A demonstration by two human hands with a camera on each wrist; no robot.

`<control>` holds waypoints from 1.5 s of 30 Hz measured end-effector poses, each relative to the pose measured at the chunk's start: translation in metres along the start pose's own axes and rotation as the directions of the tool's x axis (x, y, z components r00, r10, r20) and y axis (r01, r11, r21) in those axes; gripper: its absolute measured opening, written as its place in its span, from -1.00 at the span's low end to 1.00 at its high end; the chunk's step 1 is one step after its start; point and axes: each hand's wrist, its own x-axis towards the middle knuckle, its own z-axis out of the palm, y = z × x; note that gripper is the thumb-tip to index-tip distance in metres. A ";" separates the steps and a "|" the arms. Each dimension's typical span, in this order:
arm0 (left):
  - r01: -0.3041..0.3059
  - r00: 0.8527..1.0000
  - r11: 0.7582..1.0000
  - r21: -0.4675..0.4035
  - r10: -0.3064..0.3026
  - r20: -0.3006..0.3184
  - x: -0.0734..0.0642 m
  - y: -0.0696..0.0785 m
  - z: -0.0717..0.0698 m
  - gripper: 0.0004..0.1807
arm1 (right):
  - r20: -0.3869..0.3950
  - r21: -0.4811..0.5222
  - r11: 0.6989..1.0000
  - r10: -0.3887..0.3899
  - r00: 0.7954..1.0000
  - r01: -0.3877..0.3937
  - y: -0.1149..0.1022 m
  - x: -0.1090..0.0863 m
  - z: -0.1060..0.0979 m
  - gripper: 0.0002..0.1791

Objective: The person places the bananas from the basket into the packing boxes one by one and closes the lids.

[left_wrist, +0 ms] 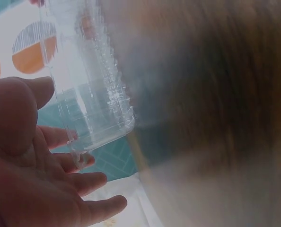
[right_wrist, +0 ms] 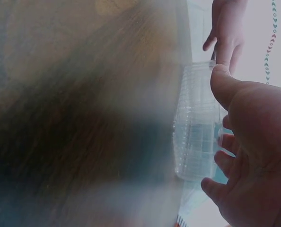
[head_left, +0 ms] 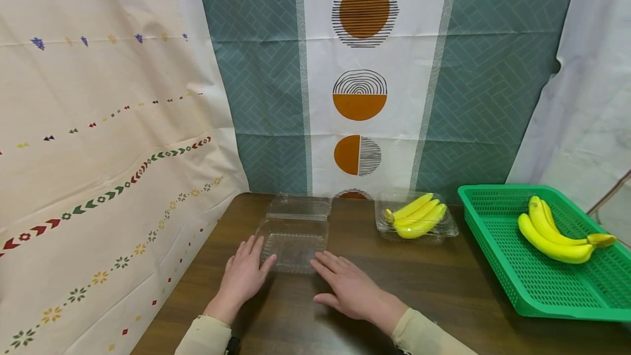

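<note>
A clear plastic clamshell container [head_left: 296, 242] lies on the brown table with its lid [head_left: 298, 207] folded back toward the curtain. My left hand [head_left: 245, 270] is at its near left corner, fingers spread and fairly straight. In the left wrist view, those fingertips [left_wrist: 86, 161] are right at the container's rim. On the near right corner, my right hand [head_left: 350, 286] reaches in with extended fingers, the thumb apart from them. The right wrist view shows its fingers [right_wrist: 225, 161] beside the container wall [right_wrist: 195, 123]. Nothing is inside the container.
At the back, a closed clear container [head_left: 384, 223] holds a bunch of yellow bananas [head_left: 419, 217]. A green basket [head_left: 527, 308] on the right holds another banana bunch [head_left: 557, 234]. Patterned curtains [head_left: 266, 97] hang behind the table, and a cream cloth [head_left: 98, 179] hangs along its left side.
</note>
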 end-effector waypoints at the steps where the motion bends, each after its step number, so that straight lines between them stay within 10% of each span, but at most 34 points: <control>1: 0.000 1.000 1.000 0.000 0.000 0.001 0.000 0.000 0.001 -0.21 | 0.002 0.002 1.000 0.002 1.000 -0.002 0.001 -0.001 0.000 -0.17; 45: -0.055 0.998 0.998 -0.021 0.055 -0.004 -0.015 0.029 0.013 -0.21 | -0.012 0.051 0.999 0.008 1.000 -0.008 0.019 -0.037 -0.012 -0.19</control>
